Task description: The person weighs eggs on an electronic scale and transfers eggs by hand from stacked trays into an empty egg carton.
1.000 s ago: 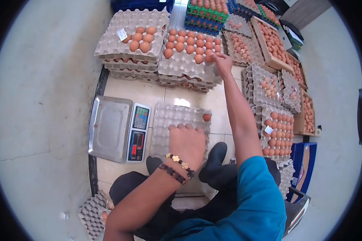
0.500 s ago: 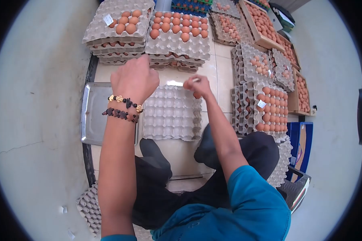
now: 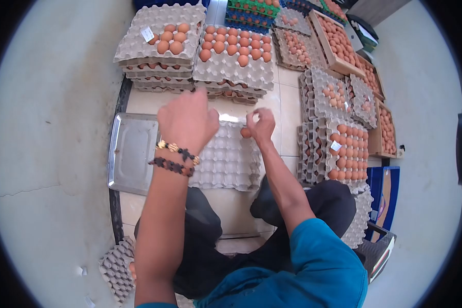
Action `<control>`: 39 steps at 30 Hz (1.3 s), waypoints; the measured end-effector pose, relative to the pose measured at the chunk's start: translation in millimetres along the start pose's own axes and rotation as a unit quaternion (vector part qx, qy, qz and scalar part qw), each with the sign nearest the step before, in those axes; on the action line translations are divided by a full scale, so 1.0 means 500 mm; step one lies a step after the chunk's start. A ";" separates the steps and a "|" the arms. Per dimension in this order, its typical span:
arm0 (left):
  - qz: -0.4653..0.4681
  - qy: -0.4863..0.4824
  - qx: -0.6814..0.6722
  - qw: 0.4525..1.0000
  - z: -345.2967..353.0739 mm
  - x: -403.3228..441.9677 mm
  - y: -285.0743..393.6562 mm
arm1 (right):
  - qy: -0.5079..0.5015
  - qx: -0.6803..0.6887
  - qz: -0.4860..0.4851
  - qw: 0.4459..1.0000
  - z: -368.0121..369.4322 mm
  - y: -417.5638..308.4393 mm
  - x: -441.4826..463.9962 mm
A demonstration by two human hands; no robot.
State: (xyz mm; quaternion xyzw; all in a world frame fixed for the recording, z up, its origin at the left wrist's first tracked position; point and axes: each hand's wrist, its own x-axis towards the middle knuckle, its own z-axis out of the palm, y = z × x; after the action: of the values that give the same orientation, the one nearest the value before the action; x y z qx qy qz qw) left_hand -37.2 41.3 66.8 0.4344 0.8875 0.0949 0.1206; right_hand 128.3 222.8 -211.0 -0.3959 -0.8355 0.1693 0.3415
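My left hand [image 3: 186,120], two beaded bracelets at its wrist, is closed above the left part of a grey egg tray [image 3: 223,164]. Its back faces me, so whatever its fingers hold is hidden. At the tray's far right corner, my right hand [image 3: 262,126] has thumb and fingers curled together. Something pale shows between them, too small to name. A brown egg [image 3: 245,133] sits in the tray just below those fingertips. The tray's other visible cups hold no eggs.
A metal tray [image 3: 119,154] lies to the left. Egg-tray stacks [image 3: 231,74] stand beyond, with another stack [image 3: 313,149] on the right. Wooden crates [image 3: 339,64] of eggs are farther right. A loose egg tray [image 3: 115,269] lies at lower left.
The view has shifted, so the stacks and tray appear lower. My left hand has moved right and nearer over the tray. My right hand has come down beside the egg in the corner.
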 end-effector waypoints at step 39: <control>0.052 -0.078 0.108 0.990 0.083 -0.017 0.109 | -0.248 -0.262 -0.079 0.929 0.103 -0.083 0.543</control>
State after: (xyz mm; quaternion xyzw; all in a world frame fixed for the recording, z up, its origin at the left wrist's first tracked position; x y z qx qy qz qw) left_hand 20.8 70.3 43.4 0.4963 0.8568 -0.0293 0.1370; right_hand -53.8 407.2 -105.9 -0.3493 -0.9368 0.0094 0.0194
